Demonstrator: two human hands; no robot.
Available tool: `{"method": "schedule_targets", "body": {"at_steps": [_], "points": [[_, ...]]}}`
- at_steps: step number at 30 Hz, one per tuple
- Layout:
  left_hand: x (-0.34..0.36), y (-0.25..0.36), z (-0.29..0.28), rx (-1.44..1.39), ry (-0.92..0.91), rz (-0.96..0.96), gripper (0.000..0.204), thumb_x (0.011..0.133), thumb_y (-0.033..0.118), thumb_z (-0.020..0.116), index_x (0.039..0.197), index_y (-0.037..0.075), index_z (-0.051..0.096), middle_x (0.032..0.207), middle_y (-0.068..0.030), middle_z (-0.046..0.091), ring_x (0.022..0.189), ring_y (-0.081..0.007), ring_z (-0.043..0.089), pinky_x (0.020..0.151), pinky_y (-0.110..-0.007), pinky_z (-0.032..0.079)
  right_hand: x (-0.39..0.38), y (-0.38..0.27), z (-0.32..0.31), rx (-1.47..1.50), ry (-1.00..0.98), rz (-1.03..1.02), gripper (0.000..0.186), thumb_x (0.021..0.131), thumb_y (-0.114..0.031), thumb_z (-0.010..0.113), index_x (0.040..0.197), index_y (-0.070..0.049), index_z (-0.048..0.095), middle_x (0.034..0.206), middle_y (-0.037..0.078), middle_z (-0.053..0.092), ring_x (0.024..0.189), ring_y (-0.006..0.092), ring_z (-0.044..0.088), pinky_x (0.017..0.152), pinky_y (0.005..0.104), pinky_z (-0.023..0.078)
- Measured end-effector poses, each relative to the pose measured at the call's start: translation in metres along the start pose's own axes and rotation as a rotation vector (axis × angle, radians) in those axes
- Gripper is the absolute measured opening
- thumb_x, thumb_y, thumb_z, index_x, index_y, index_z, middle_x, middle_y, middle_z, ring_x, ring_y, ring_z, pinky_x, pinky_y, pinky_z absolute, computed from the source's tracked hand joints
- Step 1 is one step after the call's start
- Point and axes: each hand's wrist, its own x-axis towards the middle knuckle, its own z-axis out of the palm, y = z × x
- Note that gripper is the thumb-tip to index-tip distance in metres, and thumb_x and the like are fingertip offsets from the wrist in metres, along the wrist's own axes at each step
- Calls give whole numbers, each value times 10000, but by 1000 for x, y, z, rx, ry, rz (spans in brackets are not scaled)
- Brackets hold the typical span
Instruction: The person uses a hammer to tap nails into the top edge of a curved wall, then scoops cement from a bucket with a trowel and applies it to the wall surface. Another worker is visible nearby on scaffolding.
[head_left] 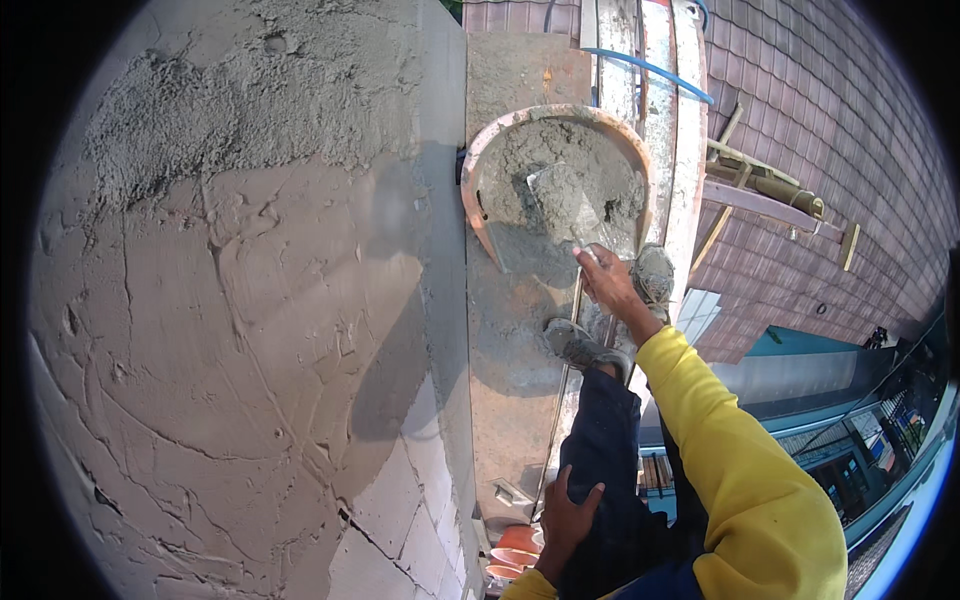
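My right hand [608, 282], in a yellow sleeve, is closed around the handle of a trowel [564, 200]. Wet grey mortar covers most of the blade, which is over the mortar [505, 165] inside a round, orange-rimmed tub [649, 172]. My left hand [568, 515] rests on my dark trouser leg near the knee, thumb and fingers apart, holding nothing. Left of the tub is a wall [270, 330] spread with smooth mortar, with a rougher, thicker band [250, 110] toward the top of the view. Bare pale blocks [400, 510] show lower down.
I stand on narrow scaffold planks [520, 330] along the wall, my mortar-caked shoes [575, 343] just below the tub. A blue hose [650, 68] crosses the boards. Orange buckets [515, 550] stand near my left hand. To the right, a tiled roof [850, 120] lies beyond the planks' edge.
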Motion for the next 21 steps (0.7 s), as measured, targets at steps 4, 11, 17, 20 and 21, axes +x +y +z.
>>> {"method": "schedule_targets", "body": {"at_steps": [4,11,17,20,21], "points": [[0,-38,5,-70,-74,97,924,915,636,725,1594,77,443,1480,-298,562,1383,-441,547,1149,-498,445,-90,-107,45,150,112,-167,188,1058,-256,627,1048,-73,590,723,-10,545,555,99,506,494,287,418],[-61,-104,-24,-386,-204,129,910,998,610,651,1620,4,376,1553,-271,524,1417,-360,553,1168,-429,435,-225,-303,68,282,701,-837,385,1018,-135,649,1338,50,543,843,48,616,691,131,594,613,287,496],[-95,-126,-16,-444,-115,42,850,1026,565,649,1626,28,378,1449,-268,602,1266,-303,640,1081,-381,483,-176,-356,139,-8,1311,-983,642,998,-253,737,1440,146,497,1271,307,652,1167,388,645,1027,462,491],[-91,-104,-27,-514,-131,76,866,1017,588,648,1621,26,386,1430,-265,616,1259,-297,634,1087,-385,466,-145,-339,217,-47,785,-925,603,980,-218,731,1440,109,517,1370,326,617,1291,469,590,1104,485,452],[-92,-95,-28,-467,-85,124,887,1002,630,638,1618,40,395,1412,-263,622,1265,-320,627,1103,-400,452,-142,-313,241,-223,555,-960,542,978,-215,731,1400,77,557,1312,290,641,1227,473,619,1054,491,481]]}}
